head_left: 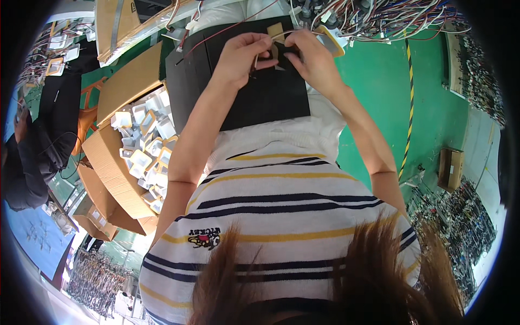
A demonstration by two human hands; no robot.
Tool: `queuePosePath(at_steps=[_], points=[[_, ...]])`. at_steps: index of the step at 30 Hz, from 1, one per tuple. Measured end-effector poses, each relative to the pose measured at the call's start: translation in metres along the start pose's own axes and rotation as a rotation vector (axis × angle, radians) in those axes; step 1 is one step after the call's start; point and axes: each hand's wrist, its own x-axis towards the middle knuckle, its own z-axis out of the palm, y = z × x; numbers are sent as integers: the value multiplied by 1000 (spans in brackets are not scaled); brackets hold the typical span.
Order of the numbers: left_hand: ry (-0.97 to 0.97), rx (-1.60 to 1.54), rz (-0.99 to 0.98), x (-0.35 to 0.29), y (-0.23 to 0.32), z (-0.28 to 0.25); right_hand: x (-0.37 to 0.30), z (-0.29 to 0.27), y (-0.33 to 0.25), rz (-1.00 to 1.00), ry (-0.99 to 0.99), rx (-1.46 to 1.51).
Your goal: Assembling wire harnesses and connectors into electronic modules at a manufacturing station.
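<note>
Above a black sheet on my lap, both my hands are raised close together. My left hand is closed, thumb and forefinger pinched on one end of a thin pale wire. Facing it, my right hand has its fingers curled in a pinch on the same wire. A small tan strip shows just beyond the fingertips, and another tan bit hangs between the hands; their exact kind is unclear. Beside my right hand lies a white housing with a yellow edge.
Many loose wires heap along the far bench. At left stands an open cardboard box full of white and yellow housings. A person in dark clothing is at far left. The green floor bears a yellow-black stripe.
</note>
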Motion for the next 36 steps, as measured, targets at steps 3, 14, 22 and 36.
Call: queuePosePath(at_steps=[3,14,22,36], points=[[0,-49,-47,-2,-13,8,-7,2,5,82,56,157],[74,98,86,-2,-24,13,7,-42,-17,277,197,1044],[-72,169,15,-76,49,24,34,-74,-76,366,-142,871],[-155,-84,-87,-92,48,21,39,-65,-87,426,-179,814]])
